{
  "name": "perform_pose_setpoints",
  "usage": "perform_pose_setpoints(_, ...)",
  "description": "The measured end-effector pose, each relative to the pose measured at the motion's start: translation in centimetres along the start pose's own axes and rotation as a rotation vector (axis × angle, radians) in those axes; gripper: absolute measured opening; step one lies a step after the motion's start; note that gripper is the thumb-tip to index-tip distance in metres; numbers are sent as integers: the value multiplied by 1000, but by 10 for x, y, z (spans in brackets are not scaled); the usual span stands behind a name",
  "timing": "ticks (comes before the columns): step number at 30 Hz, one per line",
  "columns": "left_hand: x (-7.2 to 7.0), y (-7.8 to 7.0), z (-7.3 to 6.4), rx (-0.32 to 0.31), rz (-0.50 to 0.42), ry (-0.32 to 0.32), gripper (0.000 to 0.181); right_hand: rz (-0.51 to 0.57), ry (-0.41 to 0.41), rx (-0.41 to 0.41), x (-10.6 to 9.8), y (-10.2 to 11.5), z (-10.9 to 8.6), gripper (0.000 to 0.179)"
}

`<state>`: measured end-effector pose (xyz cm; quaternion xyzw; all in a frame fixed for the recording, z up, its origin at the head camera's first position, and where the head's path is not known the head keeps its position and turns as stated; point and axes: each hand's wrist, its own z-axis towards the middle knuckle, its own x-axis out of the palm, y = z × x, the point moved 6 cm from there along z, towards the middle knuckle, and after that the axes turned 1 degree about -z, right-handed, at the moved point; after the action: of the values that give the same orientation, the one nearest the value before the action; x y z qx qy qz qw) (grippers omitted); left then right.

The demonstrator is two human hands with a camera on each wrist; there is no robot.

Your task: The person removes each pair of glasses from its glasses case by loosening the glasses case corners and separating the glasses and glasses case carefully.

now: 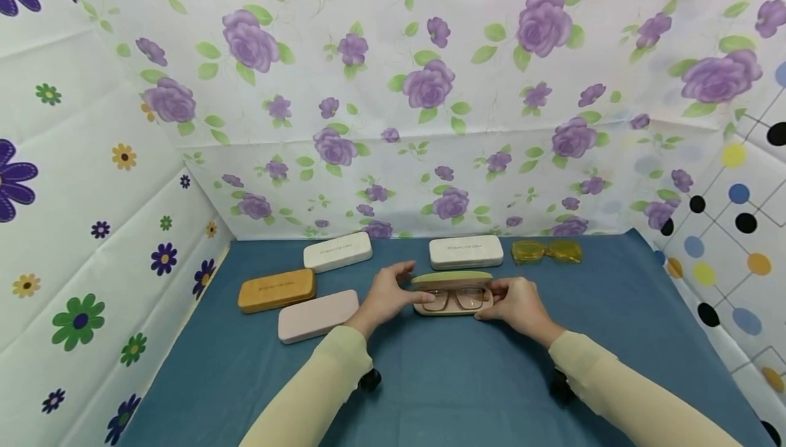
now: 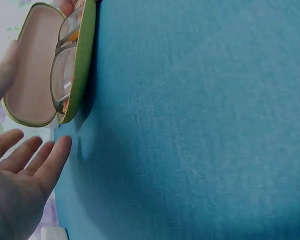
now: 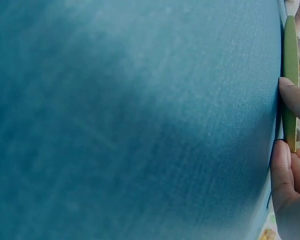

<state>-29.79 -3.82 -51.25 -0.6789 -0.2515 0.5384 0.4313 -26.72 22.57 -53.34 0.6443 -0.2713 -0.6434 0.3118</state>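
Observation:
A green glasses case (image 1: 451, 276) with a pale pink lining stands with its lid raised in the middle of the table. Inside it lies a pair of eyeglasses (image 2: 64, 75) with a thin frame, partly hidden by the case wall in the left wrist view. My right hand (image 1: 520, 304) holds the right end of the case, thumb on the front wall and fingers around the end. On the other side my left hand (image 1: 385, 295) has its fingers spread, the thumb beside the lid's edge and the other fingers behind the left end.
Left of the green case lie an orange case (image 1: 276, 290), a pink case (image 1: 318, 316) and a white case (image 1: 338, 252). Behind it sits another white case (image 1: 467, 252), with yellow-tinted glasses (image 1: 528, 251) to its right. Flowered cloth (image 1: 393, 92) hangs behind the blue tabletop (image 1: 430, 385).

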Motion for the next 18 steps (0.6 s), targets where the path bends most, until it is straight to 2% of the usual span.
perform_pose_setpoints(5, 0, 0, -5, -3, 80, -10, 91, 5, 5, 15, 0, -1, 0, 53)
perform_pose_setpoints(8, 1, 1, -6, 2, 96, -12, 92, 4, 11, 14, 0, -2, 1, 54)
perform_pose_setpoints(13, 1, 3, -8, 27, 105, -8, 83, -4, 13, 4, 1, 0, 2, 54)
perform_pose_setpoints(18, 2, 5, -8, 10, 69, 4, 68, -3, 22, 12, 3, -1, 1, 48)
